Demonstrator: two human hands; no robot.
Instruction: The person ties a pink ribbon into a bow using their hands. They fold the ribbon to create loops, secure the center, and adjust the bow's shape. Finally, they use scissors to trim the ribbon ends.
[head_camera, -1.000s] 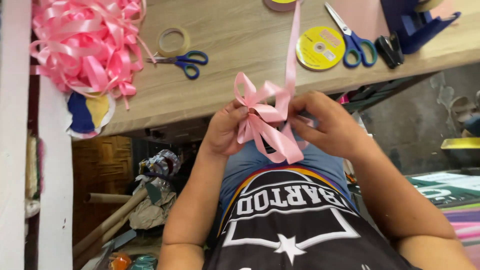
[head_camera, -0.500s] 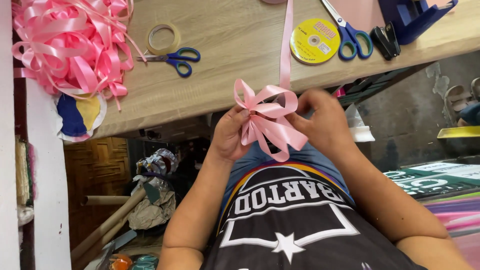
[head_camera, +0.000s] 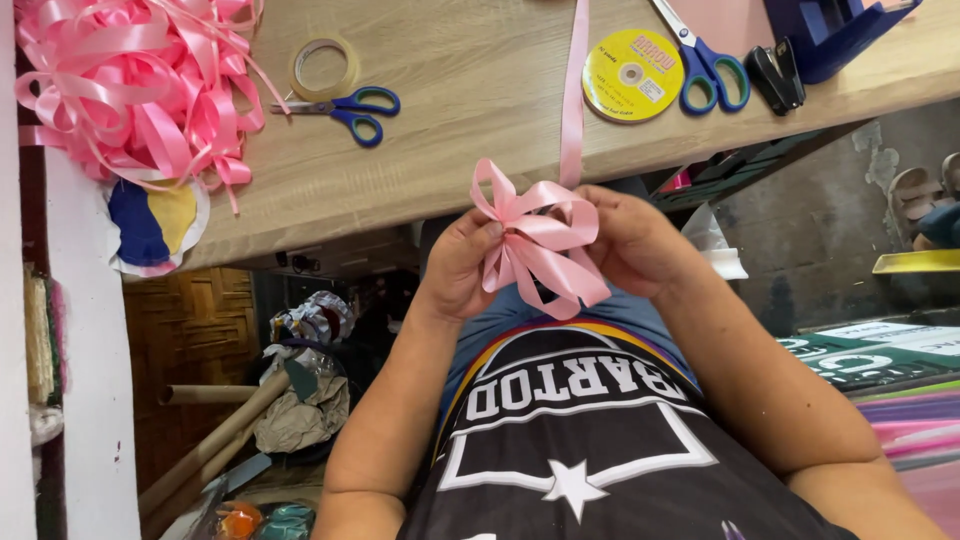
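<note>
A pink ribbon bow (head_camera: 535, 240) with several loops is held over my lap, just below the edge of the wooden table (head_camera: 460, 120). My left hand (head_camera: 462, 265) grips the bow's left side. My right hand (head_camera: 625, 240) pinches its right side at the centre. A long strand of the same pink ribbon (head_camera: 572, 90) runs from the bow up across the table. My forearms and a black printed shirt fill the lower view.
On the table lie a heap of finished pink bows (head_camera: 130, 85), a tape roll (head_camera: 323, 66), small blue scissors (head_camera: 345, 105), a yellow ribbon spool (head_camera: 632, 75), larger blue scissors (head_camera: 705, 60), a black stapler (head_camera: 775, 75) and a blue holder (head_camera: 825, 35). Cardboard tubes (head_camera: 215, 435) lie on the floor at left.
Both hands have kept hold of the bow and shifted it slightly left and down in view; the loops have been rearranged a little. The table items are unmoved.
</note>
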